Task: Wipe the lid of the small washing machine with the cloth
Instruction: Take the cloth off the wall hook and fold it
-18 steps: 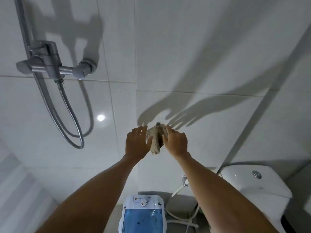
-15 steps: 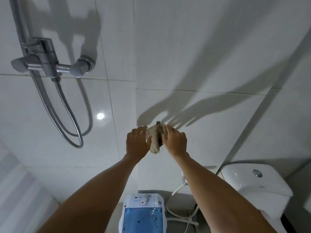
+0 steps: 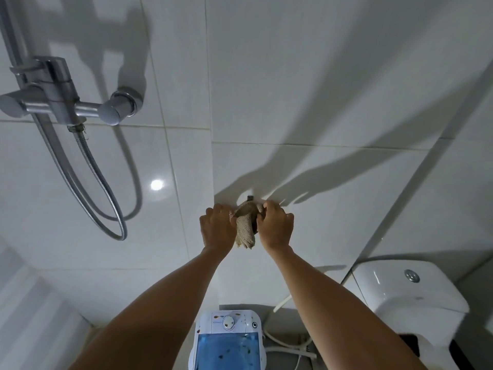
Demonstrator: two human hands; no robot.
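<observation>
Both hands are raised to the tiled wall, meeting at a beige ribbed cloth that hangs from a small dark hook. The left hand has its fingers curled against the cloth's left edge, touching it; whether they actually pinch the fabric cannot be told from this angle. The right hand is clenched on the cloth's upper right part, its fingers wrapped into the folds just below the hook. The cloth bunches at the top and falls in a narrow fold between the two wrists. Far below, at the bottom edge of the view between the forearms, stands the washer, white with a dial on its panel; its lid is translucent blue, closed, and dotted with dark specks. A white hose lies just right of the washer. The toilet tank stands at the lower right, by the wall corner. At the upper left, a metal shower mixer is fixed to the wall, with its hose looping down beneath it.
</observation>
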